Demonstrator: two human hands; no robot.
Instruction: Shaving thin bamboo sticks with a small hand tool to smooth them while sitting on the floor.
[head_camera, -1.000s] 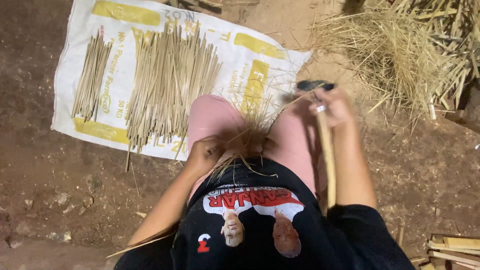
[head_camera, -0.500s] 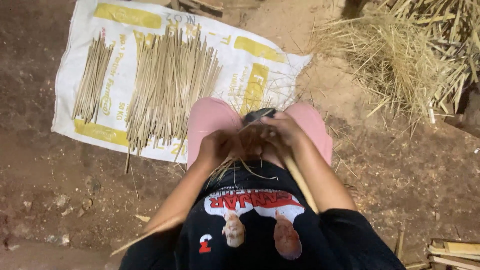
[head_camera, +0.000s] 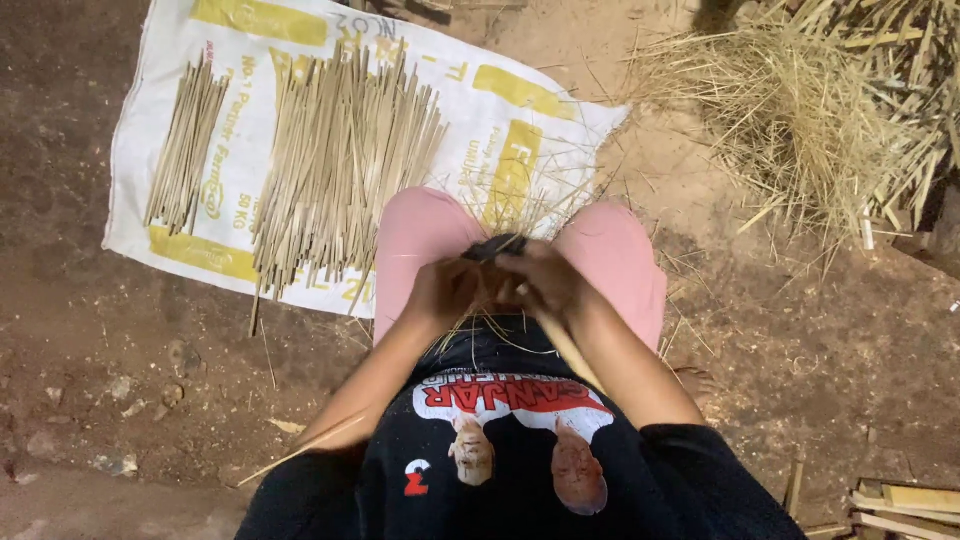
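Left hand (head_camera: 440, 292) and right hand (head_camera: 545, 280) meet over the lap — fingers pinching a thin pale bamboo strip (head_camera: 570, 352) beside a dark blade (head_camera: 497, 246).

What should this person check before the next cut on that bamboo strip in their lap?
1. Left hand grips the work: ok.
2. Right hand on the dark tool: ok.
3. Blade edge clear of fingers: cannot tell, hidden.
4. Bamboo strip steady along the right forearm: ok.
5. Room on the white sack beside the stick pile: ok.
6. Loose shavings on the lap: not ok.
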